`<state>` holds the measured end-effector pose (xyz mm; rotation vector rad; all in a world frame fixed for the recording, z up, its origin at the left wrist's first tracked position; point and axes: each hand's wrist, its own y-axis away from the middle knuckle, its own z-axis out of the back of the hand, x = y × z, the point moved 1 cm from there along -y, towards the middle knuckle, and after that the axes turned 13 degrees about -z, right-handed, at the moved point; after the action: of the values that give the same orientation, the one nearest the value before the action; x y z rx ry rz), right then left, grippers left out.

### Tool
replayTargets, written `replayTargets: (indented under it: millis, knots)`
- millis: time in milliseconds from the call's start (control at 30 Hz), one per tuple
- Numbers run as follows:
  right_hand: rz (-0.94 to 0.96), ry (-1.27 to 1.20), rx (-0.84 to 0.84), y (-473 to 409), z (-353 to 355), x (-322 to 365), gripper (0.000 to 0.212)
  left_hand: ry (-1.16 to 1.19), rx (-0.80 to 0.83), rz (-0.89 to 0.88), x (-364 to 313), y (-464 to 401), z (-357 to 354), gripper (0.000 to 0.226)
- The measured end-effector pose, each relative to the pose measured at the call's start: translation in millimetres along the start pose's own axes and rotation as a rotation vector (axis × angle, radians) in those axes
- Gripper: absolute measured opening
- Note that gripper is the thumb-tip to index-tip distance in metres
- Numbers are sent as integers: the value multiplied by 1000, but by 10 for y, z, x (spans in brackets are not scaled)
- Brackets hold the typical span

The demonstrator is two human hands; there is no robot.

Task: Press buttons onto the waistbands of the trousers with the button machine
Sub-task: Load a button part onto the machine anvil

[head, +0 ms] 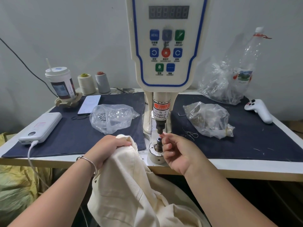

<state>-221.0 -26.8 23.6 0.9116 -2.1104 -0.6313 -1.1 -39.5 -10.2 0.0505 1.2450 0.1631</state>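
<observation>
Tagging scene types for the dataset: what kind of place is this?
Most likely a small garment workshop bench. A cream button press machine with a blue-edged control panel stands on the table, two thread cones sit by the wall, clear plastic bags of small metal fasteners lie on navy cloth, and the left hand holds cream trousers.

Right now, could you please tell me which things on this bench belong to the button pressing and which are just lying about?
For the job: button machine, cream trousers held by the left hand, right hand at the lower die, bags of small metal parts.

Lying about: drink cup, phone, power bank, thread cones, white controller, plastic bottle.
</observation>
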Motion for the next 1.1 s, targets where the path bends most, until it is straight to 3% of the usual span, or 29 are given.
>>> replayTargets:
  millis: [133, 433, 567, 733, 900, 1000, 1100]
  knots:
    - [-46, -26, 35, 15, -8, 17, 10, -5, -1, -8, -5, -1, -7, 28]
    - [-61, -43, 46, 68, 4, 28, 9, 5, 14, -9, -5, 10, -1, 45]
    - [-54, -46, 58, 101, 6, 24, 11, -16, 9, -13, 2, -2, -10, 26]
    - [-51, -113, 81, 122, -20, 20, 8, -15, 2, -12, 12, -11, -6, 28]
    - [-54, -145, 150, 188, 6, 34, 31, -20, 2, -12, 0, -5, -10, 22]
    - [-22, -170, 174, 213, 16, 7, 18, -19, 9, -11, 0, 0, -2, 17]
    - [40, -164, 189, 232, 59, -71, 33, -20, 7, -12, 5, -9, 5, 23]
